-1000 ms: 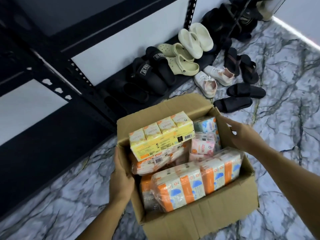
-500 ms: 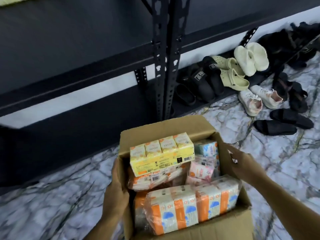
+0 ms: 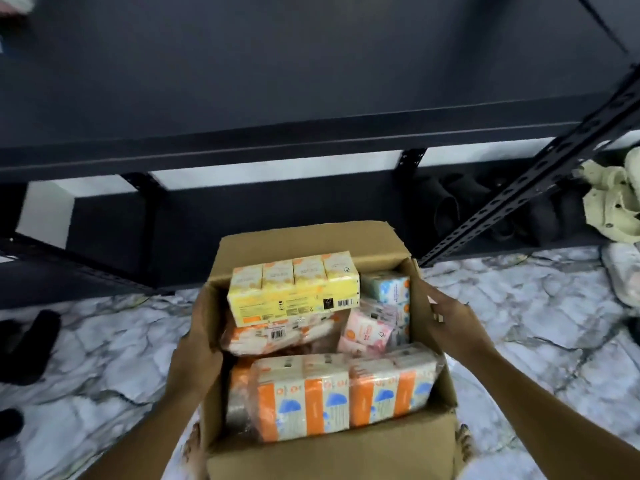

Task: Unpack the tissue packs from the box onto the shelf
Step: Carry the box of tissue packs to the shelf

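An open cardboard box (image 3: 304,239) sits low in the head view, carried between both hands above the marble floor. My left hand (image 3: 197,348) grips its left wall, and my right hand (image 3: 450,323) grips the right flap. On top inside lies a yellow multi-pack of tissues (image 3: 294,292). A long orange-and-blue wrapped pack (image 3: 346,393) lies at the near side, with a pink pack (image 3: 367,334) and a light blue pack (image 3: 384,287) to the right. The black metal shelf (image 3: 277,140) runs across the view just beyond the box.
A perforated black upright (image 3: 519,188) slants at the right. Black slippers (image 3: 485,209) and pale green clogs (image 3: 613,202) rest on the lowest shelf board. Another black slipper (image 3: 27,344) lies on the floor at the left. My bare toes (image 3: 194,448) show beside the box.
The view has swung left and closer to the shelf while both hands kept hold of the box. The shoes have slid off to the right edge.
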The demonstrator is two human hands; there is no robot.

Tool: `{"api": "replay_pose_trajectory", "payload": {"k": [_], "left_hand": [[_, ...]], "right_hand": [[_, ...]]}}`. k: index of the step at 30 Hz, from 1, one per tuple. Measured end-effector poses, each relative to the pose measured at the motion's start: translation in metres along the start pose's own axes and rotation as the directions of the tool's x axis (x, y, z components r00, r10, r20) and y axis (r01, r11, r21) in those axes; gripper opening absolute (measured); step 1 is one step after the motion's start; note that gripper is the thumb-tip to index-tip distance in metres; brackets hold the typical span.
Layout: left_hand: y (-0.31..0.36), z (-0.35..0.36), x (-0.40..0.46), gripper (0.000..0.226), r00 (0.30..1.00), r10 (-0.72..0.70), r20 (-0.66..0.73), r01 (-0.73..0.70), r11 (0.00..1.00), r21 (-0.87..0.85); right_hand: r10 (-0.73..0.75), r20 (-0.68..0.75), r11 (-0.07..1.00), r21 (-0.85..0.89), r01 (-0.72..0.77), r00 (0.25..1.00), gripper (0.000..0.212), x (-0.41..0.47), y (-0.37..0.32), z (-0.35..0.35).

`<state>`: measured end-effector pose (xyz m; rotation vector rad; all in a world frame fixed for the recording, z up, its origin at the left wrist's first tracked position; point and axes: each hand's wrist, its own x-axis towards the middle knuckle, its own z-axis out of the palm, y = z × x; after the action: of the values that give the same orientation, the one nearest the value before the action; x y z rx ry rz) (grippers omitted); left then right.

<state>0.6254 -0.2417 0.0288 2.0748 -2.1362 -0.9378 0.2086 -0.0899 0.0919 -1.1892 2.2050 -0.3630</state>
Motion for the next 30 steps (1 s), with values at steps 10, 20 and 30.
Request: {"api": "replay_pose_trajectory", "payload": {"k": [10, 20, 30], "left_hand": [[-0.028, -0.061, 0.026, 0.101, 0.998, -0.056, -0.038, 0.053, 0.994, -0.097], [-0.039, -0.042, 0.071, 0.098, 0.998, -0.062, -0.028, 0.058, 0.990, -0.128], [-0.038, -0.020, 0.100, 0.088, 0.999, -0.042, 0.002, 0.042, 0.993, -0.113]], "right_hand": [[-0.030, 0.018, 0.998, 0.052, 0.029, 0.999, 0.061, 0.047, -0.075, 0.077], [0.024, 0.039, 0.999, 0.028, -0.026, 0.999, 0.076, 0.083, -0.073, 0.098], [-0.008, 0.000, 1.000, -0.018, 0.008, 1.000, 0.065, 0.094, -0.059, 0.114]]}}
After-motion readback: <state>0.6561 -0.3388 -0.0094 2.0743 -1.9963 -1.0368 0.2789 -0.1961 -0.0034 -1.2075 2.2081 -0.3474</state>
